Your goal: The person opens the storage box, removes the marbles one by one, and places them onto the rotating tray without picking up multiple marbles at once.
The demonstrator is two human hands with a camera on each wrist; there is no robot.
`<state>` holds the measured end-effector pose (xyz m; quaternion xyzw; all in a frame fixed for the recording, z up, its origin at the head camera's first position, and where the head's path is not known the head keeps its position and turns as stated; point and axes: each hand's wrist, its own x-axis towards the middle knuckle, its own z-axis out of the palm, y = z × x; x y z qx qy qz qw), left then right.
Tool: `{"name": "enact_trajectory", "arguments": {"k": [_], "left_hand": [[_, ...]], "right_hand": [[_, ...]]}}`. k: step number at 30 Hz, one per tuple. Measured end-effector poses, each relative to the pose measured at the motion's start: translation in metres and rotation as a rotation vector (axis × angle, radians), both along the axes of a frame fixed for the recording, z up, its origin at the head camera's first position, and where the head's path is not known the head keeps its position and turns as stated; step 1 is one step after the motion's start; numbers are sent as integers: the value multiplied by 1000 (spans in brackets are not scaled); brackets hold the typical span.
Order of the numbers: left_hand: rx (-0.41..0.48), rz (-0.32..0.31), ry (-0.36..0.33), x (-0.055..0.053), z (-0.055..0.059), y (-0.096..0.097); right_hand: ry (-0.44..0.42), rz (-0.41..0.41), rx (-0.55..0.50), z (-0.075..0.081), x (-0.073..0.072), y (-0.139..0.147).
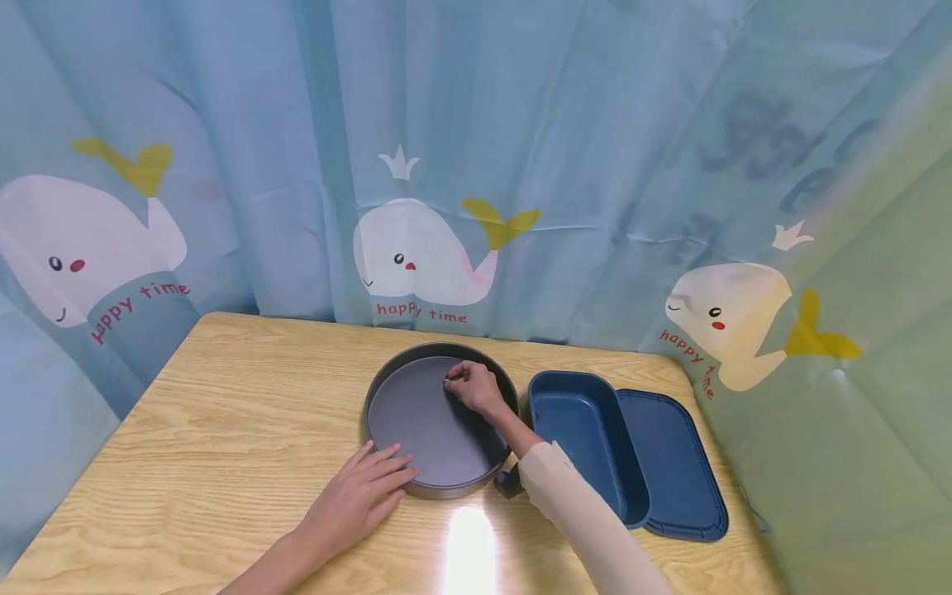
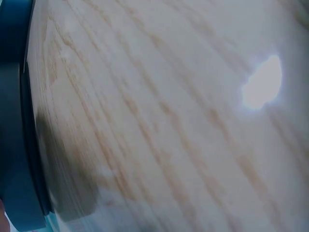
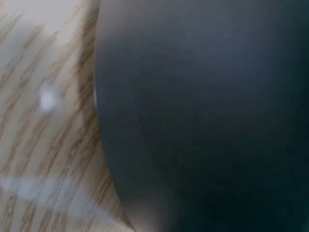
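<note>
A round, dark grey pan [image 1: 416,421] with a short black handle [image 1: 509,482] sits on the wooden table. My right hand [image 1: 476,387] reaches over its inside, thumb and fingers pinching a small thing [image 1: 446,383] too tiny to identify. On the near left side of the pan, my left hand [image 1: 364,492] lies with fingers spread and fairly straight, fingertips at the rim. The right wrist view is mostly filled by the dark pan [image 3: 193,106]; neither the fingers nor the small thing can be made out there.
Right of the pan stands a deep blue rectangular container [image 1: 589,405], close to its side. A flat blue lid [image 1: 669,459] lies beyond it, partly beneath its edge. A whale-print curtain [image 1: 595,273] hangs behind the wooden table [image 1: 245,413].
</note>
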<state>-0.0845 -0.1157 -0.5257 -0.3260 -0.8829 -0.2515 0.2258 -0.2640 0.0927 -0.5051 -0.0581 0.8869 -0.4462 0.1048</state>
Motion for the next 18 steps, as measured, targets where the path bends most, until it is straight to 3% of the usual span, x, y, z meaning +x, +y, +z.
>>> {"name": "enact_trajectory", "arguments": {"k": [7, 18], "left_hand": [[5, -7, 8, 0, 0, 0], [7, -8, 8, 0, 1, 0]], "right_hand": [[-37, 11, -51, 12, 3, 4], [-83, 75, -200, 43, 5, 18]]}}
